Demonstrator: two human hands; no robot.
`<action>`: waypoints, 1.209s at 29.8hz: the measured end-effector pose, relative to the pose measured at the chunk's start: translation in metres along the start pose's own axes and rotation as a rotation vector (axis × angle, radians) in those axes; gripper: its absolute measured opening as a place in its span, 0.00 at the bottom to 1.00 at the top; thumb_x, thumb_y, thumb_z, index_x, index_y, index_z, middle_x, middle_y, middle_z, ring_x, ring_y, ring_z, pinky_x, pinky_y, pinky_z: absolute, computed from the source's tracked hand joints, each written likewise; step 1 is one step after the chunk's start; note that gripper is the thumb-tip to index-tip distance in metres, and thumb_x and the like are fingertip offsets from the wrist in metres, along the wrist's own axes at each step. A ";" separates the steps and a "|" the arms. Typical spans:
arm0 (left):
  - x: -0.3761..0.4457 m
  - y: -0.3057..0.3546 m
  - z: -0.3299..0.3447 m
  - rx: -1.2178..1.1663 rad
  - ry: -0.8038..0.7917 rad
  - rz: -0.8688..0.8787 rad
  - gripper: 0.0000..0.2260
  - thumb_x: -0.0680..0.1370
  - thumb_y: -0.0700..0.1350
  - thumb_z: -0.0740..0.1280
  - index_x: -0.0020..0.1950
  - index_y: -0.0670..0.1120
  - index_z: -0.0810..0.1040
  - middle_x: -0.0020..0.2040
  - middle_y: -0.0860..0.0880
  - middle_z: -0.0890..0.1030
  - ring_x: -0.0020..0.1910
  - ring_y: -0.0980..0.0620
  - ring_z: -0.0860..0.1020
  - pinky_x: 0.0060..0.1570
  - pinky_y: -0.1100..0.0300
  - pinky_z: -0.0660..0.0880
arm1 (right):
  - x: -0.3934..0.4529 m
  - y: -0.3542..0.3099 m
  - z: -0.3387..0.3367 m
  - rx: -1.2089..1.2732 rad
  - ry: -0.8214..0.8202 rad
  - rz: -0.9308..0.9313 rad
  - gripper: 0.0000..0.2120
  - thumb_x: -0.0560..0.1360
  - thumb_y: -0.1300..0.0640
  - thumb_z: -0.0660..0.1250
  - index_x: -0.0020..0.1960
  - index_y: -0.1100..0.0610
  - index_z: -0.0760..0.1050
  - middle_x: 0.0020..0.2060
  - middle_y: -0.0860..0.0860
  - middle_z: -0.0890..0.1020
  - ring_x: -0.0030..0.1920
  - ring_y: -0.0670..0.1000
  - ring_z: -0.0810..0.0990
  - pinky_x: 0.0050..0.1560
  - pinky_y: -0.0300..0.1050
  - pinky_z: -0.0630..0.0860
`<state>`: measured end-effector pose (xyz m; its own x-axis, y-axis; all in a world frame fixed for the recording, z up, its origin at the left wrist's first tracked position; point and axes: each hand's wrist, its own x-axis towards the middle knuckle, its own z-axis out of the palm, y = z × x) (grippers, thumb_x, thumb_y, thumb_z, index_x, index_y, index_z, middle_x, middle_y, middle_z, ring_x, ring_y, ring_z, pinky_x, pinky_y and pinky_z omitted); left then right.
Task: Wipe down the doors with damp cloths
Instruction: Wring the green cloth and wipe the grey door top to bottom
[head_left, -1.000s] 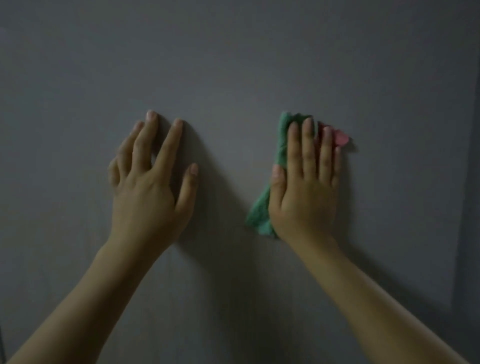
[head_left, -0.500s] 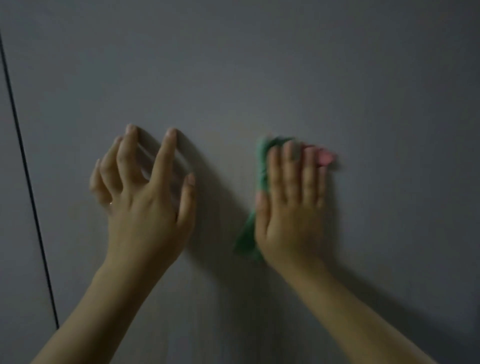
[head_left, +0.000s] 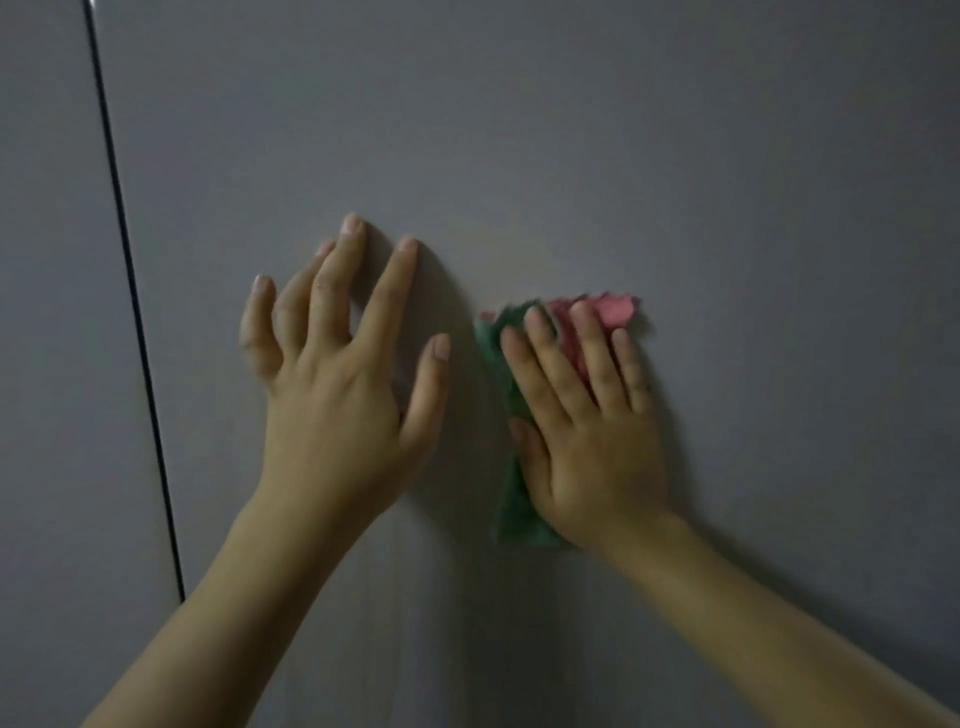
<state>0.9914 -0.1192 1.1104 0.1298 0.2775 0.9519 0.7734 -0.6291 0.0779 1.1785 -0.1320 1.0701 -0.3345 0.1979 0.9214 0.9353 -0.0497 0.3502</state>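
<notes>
I see my right hand laid flat on the grey door, fingers straight and close together, pressing a folded cloth against the panel. The cloth is green along its edge at the hand's 9 o'clock and down to 7 o'clock by the wrist, with a pink part showing past the fingertips at 12 to 1 o'clock. My left hand sits just beside it at 9 o'clock, released and holding nothing, its fingers spread; the fingertips meet the door, while the palm looks slightly raised. A dark vertical seam runs down the door at the far 9 o'clock side, with another grey panel beyond it.
</notes>
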 end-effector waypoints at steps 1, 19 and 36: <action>-0.002 -0.004 -0.002 -0.018 0.008 0.001 0.27 0.78 0.57 0.52 0.75 0.46 0.64 0.76 0.42 0.59 0.73 0.43 0.56 0.73 0.43 0.45 | -0.004 0.009 -0.004 -0.002 -0.030 -0.097 0.24 0.80 0.50 0.51 0.75 0.55 0.57 0.74 0.52 0.59 0.75 0.58 0.56 0.74 0.57 0.51; -0.026 -0.072 -0.032 -0.003 0.065 -0.061 0.25 0.79 0.54 0.52 0.73 0.45 0.67 0.75 0.42 0.61 0.74 0.46 0.56 0.73 0.44 0.43 | 0.065 -0.008 -0.007 -0.094 0.065 0.166 0.25 0.80 0.51 0.52 0.75 0.57 0.58 0.74 0.55 0.61 0.74 0.60 0.58 0.74 0.57 0.52; -0.080 -0.142 -0.053 0.014 -0.026 -0.251 0.28 0.77 0.55 0.52 0.76 0.47 0.61 0.78 0.42 0.55 0.76 0.44 0.52 0.73 0.48 0.45 | 0.065 -0.133 0.022 -0.010 0.023 -0.050 0.25 0.80 0.49 0.52 0.75 0.55 0.57 0.74 0.51 0.57 0.74 0.59 0.56 0.74 0.57 0.51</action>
<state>0.8381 -0.0903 1.0389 -0.0521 0.4426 0.8952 0.7921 -0.5276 0.3069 1.0350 -0.0911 1.0798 -0.3838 0.1776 0.9062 0.9161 -0.0501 0.3978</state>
